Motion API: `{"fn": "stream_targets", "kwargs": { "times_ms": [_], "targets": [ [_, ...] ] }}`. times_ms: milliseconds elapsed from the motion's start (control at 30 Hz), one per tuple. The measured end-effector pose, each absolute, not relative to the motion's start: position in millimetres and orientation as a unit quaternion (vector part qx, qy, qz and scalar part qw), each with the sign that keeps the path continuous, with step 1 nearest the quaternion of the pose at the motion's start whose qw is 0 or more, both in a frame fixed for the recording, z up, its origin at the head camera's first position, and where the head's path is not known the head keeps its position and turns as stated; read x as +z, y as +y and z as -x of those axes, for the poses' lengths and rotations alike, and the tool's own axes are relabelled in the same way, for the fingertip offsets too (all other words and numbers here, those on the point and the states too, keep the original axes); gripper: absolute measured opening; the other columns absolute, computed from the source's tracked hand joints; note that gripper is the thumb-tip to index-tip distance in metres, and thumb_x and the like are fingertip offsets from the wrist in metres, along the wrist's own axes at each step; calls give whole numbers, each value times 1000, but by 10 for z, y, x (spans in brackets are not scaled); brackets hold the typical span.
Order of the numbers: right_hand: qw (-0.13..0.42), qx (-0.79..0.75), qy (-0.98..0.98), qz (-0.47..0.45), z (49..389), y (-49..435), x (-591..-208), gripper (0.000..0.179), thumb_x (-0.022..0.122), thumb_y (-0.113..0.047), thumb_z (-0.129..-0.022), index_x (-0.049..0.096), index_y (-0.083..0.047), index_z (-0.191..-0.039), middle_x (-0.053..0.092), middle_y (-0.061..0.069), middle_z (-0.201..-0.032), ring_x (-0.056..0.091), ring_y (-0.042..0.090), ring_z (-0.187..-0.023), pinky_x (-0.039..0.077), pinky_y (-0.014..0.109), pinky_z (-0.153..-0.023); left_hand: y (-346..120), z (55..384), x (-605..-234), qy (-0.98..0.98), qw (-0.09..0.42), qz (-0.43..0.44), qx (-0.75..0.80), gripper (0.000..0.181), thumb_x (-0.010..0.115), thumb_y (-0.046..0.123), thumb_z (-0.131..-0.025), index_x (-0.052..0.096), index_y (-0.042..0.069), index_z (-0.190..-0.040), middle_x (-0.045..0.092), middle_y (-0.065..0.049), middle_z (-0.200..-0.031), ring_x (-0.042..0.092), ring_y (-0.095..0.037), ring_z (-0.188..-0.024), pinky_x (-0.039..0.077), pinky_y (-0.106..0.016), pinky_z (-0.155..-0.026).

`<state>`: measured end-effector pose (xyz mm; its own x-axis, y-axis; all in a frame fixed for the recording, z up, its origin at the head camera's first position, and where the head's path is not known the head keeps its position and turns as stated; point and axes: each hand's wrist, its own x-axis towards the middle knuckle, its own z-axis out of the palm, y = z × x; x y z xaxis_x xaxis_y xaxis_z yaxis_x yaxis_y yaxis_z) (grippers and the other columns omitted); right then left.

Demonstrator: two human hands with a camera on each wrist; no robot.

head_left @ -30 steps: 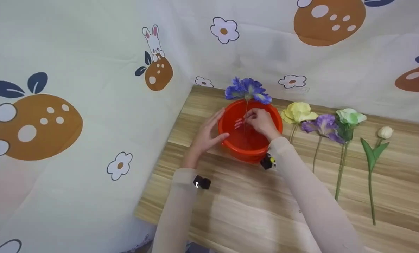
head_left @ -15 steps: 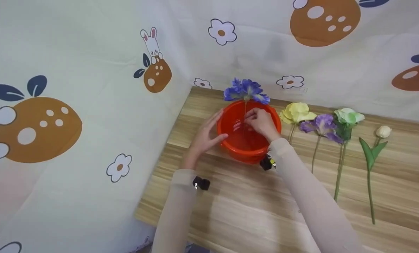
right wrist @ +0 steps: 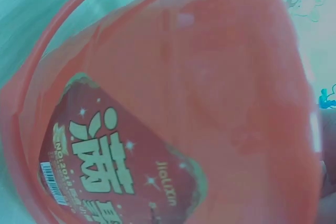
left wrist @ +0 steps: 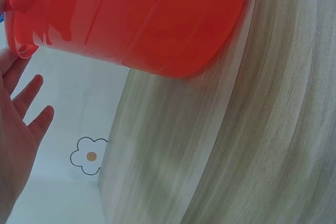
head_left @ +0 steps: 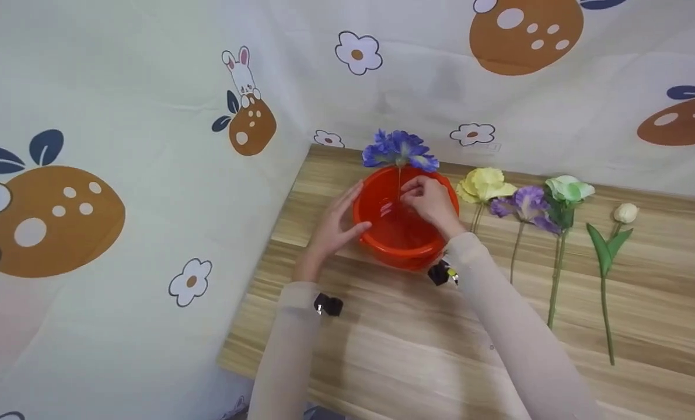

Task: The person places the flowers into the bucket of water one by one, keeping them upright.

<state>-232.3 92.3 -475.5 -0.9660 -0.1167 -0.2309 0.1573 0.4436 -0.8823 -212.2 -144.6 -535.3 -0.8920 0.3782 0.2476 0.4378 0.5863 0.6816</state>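
Observation:
A red plastic bucket stands on the wooden table. Above its far rim shows a blue artificial iris, its thin stem running down inside. My right hand is over the bucket and pinches that stem between thumb and fingertips. At the left side of the rim is my left hand, fingers spread and fairly straight, thumb near the front edge. In the left wrist view some fingers touch the rim while two fingers stand away from it. The right wrist view shows the bucket's outside with a dark red label.
Right of the bucket lie a yellow flower, a purple iris, a pale green flower and a white tulip. A printed cloth hangs behind the table and along its left. The bucket's handle hangs at its side.
The head view has shifted slightly, so everything appears a little further left. Both hands, the iris and the bucket keep nearly the same places relative to each other.

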Motion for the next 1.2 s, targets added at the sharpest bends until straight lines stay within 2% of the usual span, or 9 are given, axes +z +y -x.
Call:
{"fn": "stream_targets", "kwargs": {
  "times_ms": [167, 400, 567, 700, 800, 1033, 1200],
  "targets": [
    [123, -564, 817, -7, 2259, 955, -4703, 18, 61, -8, -89, 62, -1, -106, 68, 16, -97, 66, 27, -87, 56, 28, -71, -1440, 2121, -5360, -888, 40, 230, -396, 77, 68, 33, -85, 27, 31, -149, 21, 19, -153, 26, -18, -142, 25, -50, -112],
    [101, -623, 776, 21, 2142, 1025, -4615, 22, 62, -8, -90, 60, 4, -109, 66, 21, -102, 64, 26, -88, 56, 27, -75, -1449, 2135, -5372, -883, 49, 241, -400, 76, 60, 54, -85, 28, 29, -149, 26, 11, -154, 25, -11, -141, 25, -45, -113],
    [75, -652, 754, 29, 2041, 1113, -4517, 25, 64, -10, -89, 60, 5, -109, 65, 19, -100, 65, 30, -89, 56, 30, -77, -1454, 2135, -5380, -879, 51, 245, -405, 75, 59, 55, -85, 29, 28, -148, 27, 10, -154, 25, -12, -141, 25, -46, -113],
    [57, -679, 731, 31, 1960, 1239, -4450, 27, 65, -9, -88, 59, 6, -109, 65, 16, -97, 66, 26, -86, 56, 31, -78, -1459, 2134, -5380, -877, 54, 249, -407, 75, 59, 54, -85, 30, 25, -148, 27, 8, -154, 26, -17, -142, 23, -48, -114],
    [42, -692, 720, 31, 1893, 1370, -4409, 30, 66, -10, -88, 58, 7, -111, 65, 11, -95, 66, 17, -82, 56, 29, -77, -1470, 2136, -5382, -876, 58, 252, -406, 75, 59, 53, -85, 30, 24, -148, 27, 8, -154, 27, -20, -141, 22, -47, -114],
    [-17, -701, 713, 12, 1756, 1776, -4400, 31, 66, -10, -87, 57, 10, -110, 66, 4, -92, 67, 14, -82, 56, 23, -73, -1470, 2130, -5386, -877, 60, 251, -406, 75, 59, 54, -85, 30, 25, -149, 28, 7, -154, 27, -15, -141, 23, -46, -114],
    [-64, -739, 671, -19, 1650, 2152, -4456, 26, 67, -3, -85, 59, 10, -106, 68, 4, -88, 67, 11, -74, 56, 20, -67, -1451, 2131, -5394, -878, 60, 253, -403, 75, 60, 50, -86, 29, 25, -149, 28, 4, -154, 27, -20, -141, 23, -47, -114]
  ]
}}
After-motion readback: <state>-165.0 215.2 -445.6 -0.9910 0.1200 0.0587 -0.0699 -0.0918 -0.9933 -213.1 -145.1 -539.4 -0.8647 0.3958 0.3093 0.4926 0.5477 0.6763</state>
